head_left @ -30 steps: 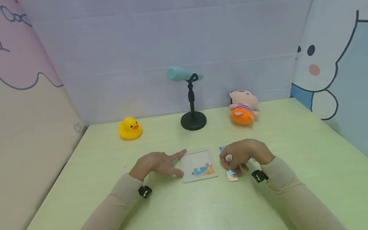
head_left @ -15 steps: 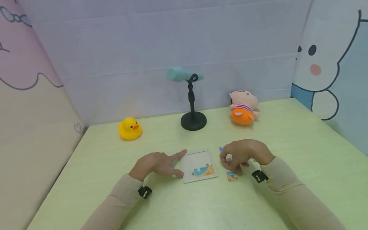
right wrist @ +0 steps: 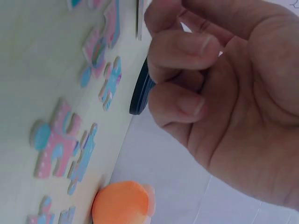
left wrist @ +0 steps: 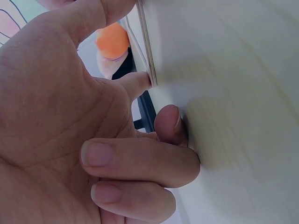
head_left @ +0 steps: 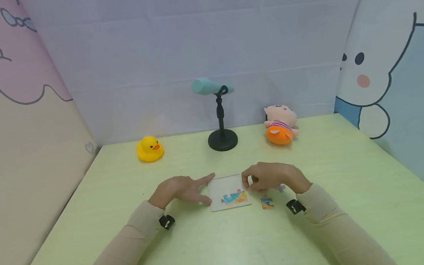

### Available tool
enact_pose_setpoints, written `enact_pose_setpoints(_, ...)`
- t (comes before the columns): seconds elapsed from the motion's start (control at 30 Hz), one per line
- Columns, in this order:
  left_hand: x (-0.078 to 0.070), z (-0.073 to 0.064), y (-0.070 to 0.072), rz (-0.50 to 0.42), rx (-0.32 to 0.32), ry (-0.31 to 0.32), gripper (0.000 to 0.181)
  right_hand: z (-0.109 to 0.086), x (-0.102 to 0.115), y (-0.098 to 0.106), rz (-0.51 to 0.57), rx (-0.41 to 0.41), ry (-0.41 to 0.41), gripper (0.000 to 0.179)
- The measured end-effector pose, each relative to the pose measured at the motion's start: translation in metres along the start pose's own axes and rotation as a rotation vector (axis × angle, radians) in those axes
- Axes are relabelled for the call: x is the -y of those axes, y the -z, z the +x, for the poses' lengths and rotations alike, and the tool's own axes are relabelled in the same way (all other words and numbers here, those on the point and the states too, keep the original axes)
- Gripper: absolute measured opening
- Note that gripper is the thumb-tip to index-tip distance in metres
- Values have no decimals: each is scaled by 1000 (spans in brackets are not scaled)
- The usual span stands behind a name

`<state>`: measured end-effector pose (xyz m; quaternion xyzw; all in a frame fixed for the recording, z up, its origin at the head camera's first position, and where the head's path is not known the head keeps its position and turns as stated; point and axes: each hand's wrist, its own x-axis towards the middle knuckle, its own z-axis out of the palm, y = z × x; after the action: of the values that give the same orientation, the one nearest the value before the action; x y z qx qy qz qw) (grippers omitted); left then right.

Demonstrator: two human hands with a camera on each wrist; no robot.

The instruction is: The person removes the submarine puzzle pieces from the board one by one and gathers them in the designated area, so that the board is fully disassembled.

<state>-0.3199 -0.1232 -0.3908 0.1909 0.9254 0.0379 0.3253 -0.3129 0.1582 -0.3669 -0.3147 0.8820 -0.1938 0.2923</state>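
Observation:
A square white puzzle tray [head_left: 222, 183] lies mid-table, with joined blue and orange jigsaw pieces [head_left: 235, 198] along its near side. My left hand [head_left: 184, 187] stretches its index finger and thumb to the tray's left corners. In the left wrist view a fingertip touches the tray's edge [left wrist: 146, 42] while the other fingers are bent. My right hand [head_left: 269, 175] is at the tray's right edge, thumb and index finger pinching a jigsaw piece largely hidden by the fingers. Loose jigsaw pieces lie below and behind it, one orange and blue [head_left: 267, 203], another pink and blue [right wrist: 58, 144].
Along the back stand a yellow rubber duck [head_left: 150, 149], a mint-green hair dryer [head_left: 209, 86] on a black stand [head_left: 222, 140], and a plush toy [head_left: 280, 125] in orange shorts. Printed panels flank the pale green table [head_left: 204, 246].
My right hand has moved left from the loose pieces to the tray's right edge, fingers still pinched, uncovering a pink and blue piece. The left hand has stayed at the tray.

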Motion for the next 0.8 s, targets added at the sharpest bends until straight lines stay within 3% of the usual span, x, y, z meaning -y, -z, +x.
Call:
enact_pose_setpoints(0.17, 0, 0, 1, -1, -1, 0, 87, 7, 9, -7, -22, -28, 66, 7)
enact_pose_setpoints(0.43, 1, 0, 1, 4, 5, 4, 88, 15, 22, -18, -6, -17, 32, 18)
enact_pose_setpoints(0.8, 0, -1, 2, 8, 7, -6, 87, 20, 24, -26, -23, -26, 85, 19)
